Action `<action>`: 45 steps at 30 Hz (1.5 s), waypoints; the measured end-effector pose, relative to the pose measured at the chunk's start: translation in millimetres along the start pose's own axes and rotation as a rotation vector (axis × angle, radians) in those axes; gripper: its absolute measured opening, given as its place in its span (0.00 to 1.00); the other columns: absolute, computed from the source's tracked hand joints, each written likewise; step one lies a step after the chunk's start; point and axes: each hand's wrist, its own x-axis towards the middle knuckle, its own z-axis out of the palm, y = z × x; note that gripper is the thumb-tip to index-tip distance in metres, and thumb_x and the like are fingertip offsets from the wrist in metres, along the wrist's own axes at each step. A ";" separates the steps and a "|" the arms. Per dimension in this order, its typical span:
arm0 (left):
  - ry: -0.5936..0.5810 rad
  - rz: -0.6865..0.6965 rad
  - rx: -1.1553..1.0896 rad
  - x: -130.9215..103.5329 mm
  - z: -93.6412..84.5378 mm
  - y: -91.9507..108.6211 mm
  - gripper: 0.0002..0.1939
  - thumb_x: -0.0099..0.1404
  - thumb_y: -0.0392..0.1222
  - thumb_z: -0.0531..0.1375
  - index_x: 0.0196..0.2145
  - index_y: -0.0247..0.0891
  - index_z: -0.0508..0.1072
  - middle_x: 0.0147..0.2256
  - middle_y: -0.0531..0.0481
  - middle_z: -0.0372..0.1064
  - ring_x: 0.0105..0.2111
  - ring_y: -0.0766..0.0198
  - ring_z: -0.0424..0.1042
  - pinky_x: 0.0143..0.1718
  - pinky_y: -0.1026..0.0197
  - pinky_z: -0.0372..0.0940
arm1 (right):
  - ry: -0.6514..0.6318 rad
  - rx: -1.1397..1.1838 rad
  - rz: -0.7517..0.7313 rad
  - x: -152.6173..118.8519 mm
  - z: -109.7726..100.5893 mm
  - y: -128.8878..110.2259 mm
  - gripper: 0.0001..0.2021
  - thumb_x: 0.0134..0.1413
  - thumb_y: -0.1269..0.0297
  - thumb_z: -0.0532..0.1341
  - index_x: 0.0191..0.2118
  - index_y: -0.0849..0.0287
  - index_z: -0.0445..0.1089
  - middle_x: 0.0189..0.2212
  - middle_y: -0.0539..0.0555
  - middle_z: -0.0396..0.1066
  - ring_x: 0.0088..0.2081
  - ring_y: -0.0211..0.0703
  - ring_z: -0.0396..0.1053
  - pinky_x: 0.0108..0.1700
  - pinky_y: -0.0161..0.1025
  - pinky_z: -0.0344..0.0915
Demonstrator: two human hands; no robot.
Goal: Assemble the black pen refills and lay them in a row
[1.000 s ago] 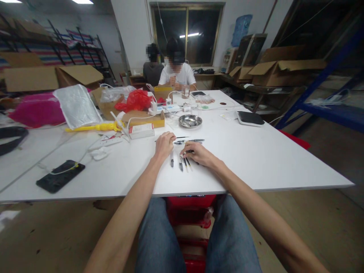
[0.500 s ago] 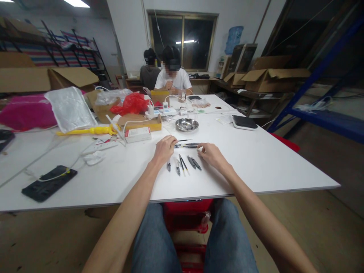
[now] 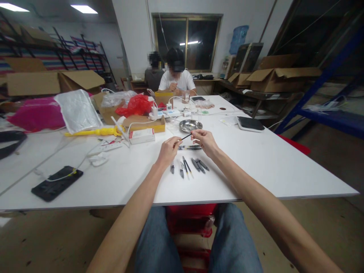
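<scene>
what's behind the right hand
Just beyond the right hand sits a shiny metal dish, its near rim partly covered. Whatever lies directly behind the hand cannot be seen.

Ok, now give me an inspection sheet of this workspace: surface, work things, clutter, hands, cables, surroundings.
Surface: white tabletop, most heavily loaded on the left.
Work things: dark pen refill held between the hands; two more refills and dark pen parts lie nearer the person.
Clutter: red plastic bag, white carton, black phone.
Hands: left hand and right hand each pinch the refill.
Cables: white cable across the phone; others around the power strip.
Surroundings: co-worker in white opposite; cardboard boxes on both sides.
</scene>
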 end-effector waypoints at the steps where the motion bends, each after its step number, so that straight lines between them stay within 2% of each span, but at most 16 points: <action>1: 0.015 -0.028 0.019 0.1 -1.1 -0.4 0.09 0.69 0.44 0.56 0.40 0.39 0.73 0.34 0.50 0.75 0.33 0.64 0.73 0.38 0.64 0.63 | 0.055 0.038 -0.022 4.3 -3.6 1.8 0.20 0.36 0.50 0.74 0.31 0.58 0.73 0.26 0.49 0.71 0.28 0.36 0.68 0.28 0.32 0.65; 3: 0.056 -0.100 0.091 0.6 -4.1 -1.5 0.10 0.70 0.46 0.56 0.40 0.40 0.74 0.30 0.52 0.75 0.31 0.64 0.73 0.37 0.64 0.62 | 0.128 0.093 -0.038 8.7 -12.8 2.9 0.20 0.37 0.49 0.74 0.31 0.57 0.72 0.28 0.49 0.71 0.29 0.34 0.67 0.28 0.31 0.65; 4: 0.076 -0.141 0.140 1.2 -6.0 -2.3 0.10 0.70 0.47 0.55 0.40 0.41 0.74 0.29 0.53 0.75 0.30 0.64 0.73 0.36 0.64 0.61 | 0.122 0.095 -0.031 8.1 -16.9 2.5 0.19 0.38 0.49 0.73 0.30 0.57 0.71 0.29 0.49 0.71 0.29 0.34 0.67 0.28 0.31 0.65; 7: 0.069 -0.269 0.306 3.0 -11.9 -4.9 0.09 0.68 0.46 0.56 0.40 0.44 0.74 0.29 0.54 0.75 0.31 0.62 0.74 0.34 0.63 0.60 | -0.038 -0.046 0.001 -4.0 -20.3 0.1 0.20 0.41 0.49 0.72 0.36 0.58 0.72 0.27 0.49 0.71 0.25 0.34 0.65 0.26 0.33 0.63; 9: -0.013 -0.335 0.401 3.7 -15.1 -6.8 0.07 0.67 0.44 0.56 0.39 0.45 0.74 0.28 0.54 0.76 0.33 0.60 0.74 0.35 0.63 0.60 | -0.171 -0.217 -0.007 -16.4 -14.8 0.0 0.22 0.43 0.52 0.71 0.42 0.58 0.71 0.23 0.47 0.70 0.23 0.35 0.64 0.25 0.34 0.61; 11: -0.115 -0.386 0.472 3.5 -17.1 -8.4 0.06 0.65 0.43 0.57 0.38 0.45 0.73 0.28 0.53 0.76 0.35 0.59 0.74 0.35 0.62 0.60 | -0.279 -0.395 -0.070 -27.0 -7.0 1.9 0.18 0.47 0.54 0.69 0.41 0.59 0.72 0.21 0.46 0.69 0.22 0.35 0.63 0.26 0.34 0.59; 14: -0.211 -0.406 0.542 2.4 -18.0 -10.4 0.06 0.63 0.41 0.57 0.38 0.45 0.72 0.28 0.53 0.75 0.34 0.59 0.73 0.35 0.62 0.59 | -0.344 -0.626 -0.182 -34.9 1.2 6.3 0.10 0.53 0.58 0.66 0.35 0.61 0.73 0.21 0.48 0.69 0.24 0.35 0.63 0.30 0.34 0.58; 19: -0.242 -0.349 0.519 2.0 -18.5 -13.5 0.10 0.58 0.37 0.59 0.40 0.46 0.69 0.23 0.56 0.71 0.30 0.58 0.71 0.32 0.61 0.57 | -0.389 -0.790 -0.235 -33.7 0.5 9.5 0.08 0.55 0.61 0.65 0.36 0.60 0.74 0.23 0.47 0.69 0.26 0.36 0.63 0.33 0.34 0.56; 22: -0.279 -0.337 0.487 2.3 -19.4 -13.9 0.12 0.56 0.36 0.59 0.39 0.46 0.68 0.21 0.57 0.69 0.28 0.59 0.70 0.30 0.62 0.56 | -0.342 -0.880 -0.250 -29.5 -5.6 7.6 0.08 0.57 0.60 0.64 0.36 0.60 0.75 0.22 0.47 0.67 0.26 0.36 0.61 0.33 0.35 0.55; 27: -0.380 -0.324 0.450 1.9 -21.1 -12.8 0.13 0.53 0.34 0.58 0.38 0.45 0.68 0.21 0.57 0.69 0.27 0.60 0.69 0.28 0.62 0.55 | -0.126 -1.157 -0.283 -19.6 -24.1 6.8 0.03 0.55 0.66 0.65 0.34 0.59 0.75 0.30 0.53 0.69 0.35 0.43 0.63 0.38 0.38 0.56; 32: -0.423 -0.353 0.424 1.7 -22.2 -12.0 0.14 0.53 0.36 0.58 0.39 0.44 0.70 0.23 0.57 0.71 0.27 0.61 0.68 0.28 0.62 0.55 | -0.156 -1.312 -0.246 -16.2 -33.0 13.0 0.04 0.52 0.67 0.68 0.34 0.59 0.75 0.35 0.57 0.70 0.41 0.49 0.63 0.41 0.41 0.58; 36: -0.428 -0.372 0.415 0.5 -21.9 -10.6 0.09 0.55 0.39 0.59 0.36 0.44 0.71 0.24 0.55 0.70 0.27 0.61 0.68 0.29 0.62 0.55 | -0.156 -1.327 -0.270 -16.0 -32.1 15.3 0.01 0.52 0.71 0.66 0.33 0.60 0.74 0.35 0.58 0.70 0.41 0.50 0.63 0.42 0.42 0.58; 38: -0.398 -0.357 0.399 -1.0 -20.7 -9.5 0.08 0.60 0.43 0.59 0.38 0.44 0.71 0.24 0.55 0.70 0.28 0.61 0.68 0.30 0.62 0.56 | -0.134 -1.310 -0.306 -16.6 -32.0 15.1 0.01 0.53 0.71 0.64 0.32 0.60 0.74 0.36 0.58 0.71 0.42 0.51 0.63 0.44 0.43 0.58; 40: -0.300 -0.275 0.368 -2.5 -19.0 -7.4 0.12 0.65 0.46 0.56 0.46 0.44 0.70 0.29 0.53 0.71 0.33 0.60 0.70 0.35 0.61 0.59 | -0.082 -1.246 -0.318 -18.2 -31.7 14.8 0.02 0.55 0.71 0.62 0.33 0.60 0.73 0.36 0.58 0.71 0.42 0.49 0.64 0.44 0.42 0.58; 43: -0.145 -0.053 0.356 -3.6 -17.0 -1.5 0.20 0.68 0.45 0.55 0.57 0.42 0.63 0.45 0.46 0.70 0.47 0.56 0.68 0.46 0.57 0.60 | -0.036 -1.079 -0.293 -22.3 -27.8 15.3 0.04 0.58 0.69 0.58 0.37 0.59 0.70 0.34 0.55 0.72 0.37 0.45 0.65 0.42 0.39 0.59; 45: -0.119 0.060 0.380 -3.3 -16.0 4.0 0.21 0.69 0.45 0.55 0.58 0.42 0.62 0.54 0.42 0.65 0.54 0.53 0.63 0.52 0.54 0.57 | -0.063 -0.956 -0.298 -25.2 -22.2 16.3 0.06 0.60 0.68 0.55 0.39 0.59 0.69 0.31 0.52 0.71 0.34 0.42 0.66 0.40 0.37 0.59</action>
